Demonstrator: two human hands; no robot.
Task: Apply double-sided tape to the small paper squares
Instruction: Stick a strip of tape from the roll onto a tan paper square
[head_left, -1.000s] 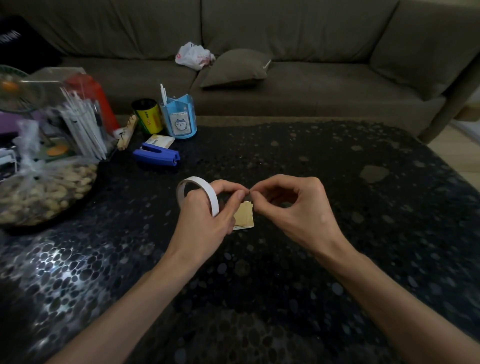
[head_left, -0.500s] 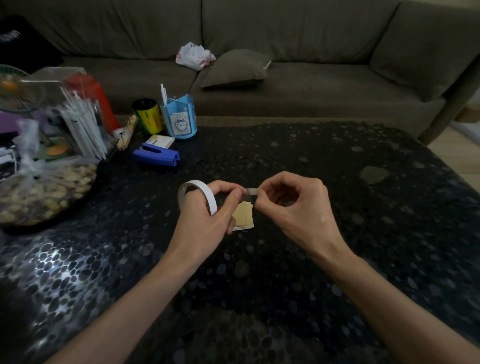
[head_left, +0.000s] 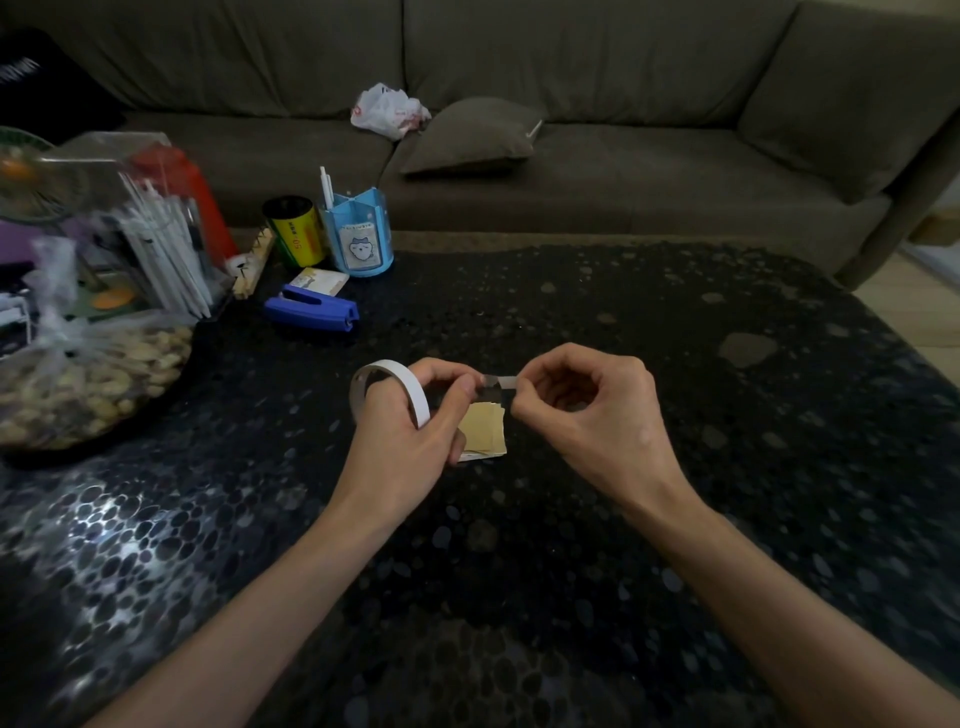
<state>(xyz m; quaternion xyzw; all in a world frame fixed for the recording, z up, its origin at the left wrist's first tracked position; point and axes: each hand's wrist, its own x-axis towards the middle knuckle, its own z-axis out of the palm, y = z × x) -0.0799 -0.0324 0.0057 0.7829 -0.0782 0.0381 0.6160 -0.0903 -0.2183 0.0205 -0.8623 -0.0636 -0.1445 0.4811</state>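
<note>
- We see the left hand (head_left: 400, 441) curled round the roll of double-sided tape (head_left: 414, 391). The white ring stands on edge over the knuckles, and the thumb and forefinger are pinched together at the roll's free end.
- The right hand (head_left: 587, 410) is closed in a loose fist just beside the left, with its thumb and forefinger tips nipping the other end of a short strip of tape (head_left: 500, 383).
- That strip is stretched almost level between the two pinches, so the hands are close together but not touching.
- We find the small paper squares (head_left: 485, 428) as a tan stack lying on the table (head_left: 519, 571), directly under the strip, between the two hands. The stack's left edge is tucked behind the left thumb.
- We cannot tell whether the left hand's lower fingers touch the stack.
- Well beyond the left hand, a blue stapler (head_left: 311, 313) lies flat, and a blue pen holder (head_left: 358, 239) stands farther back.
</note>
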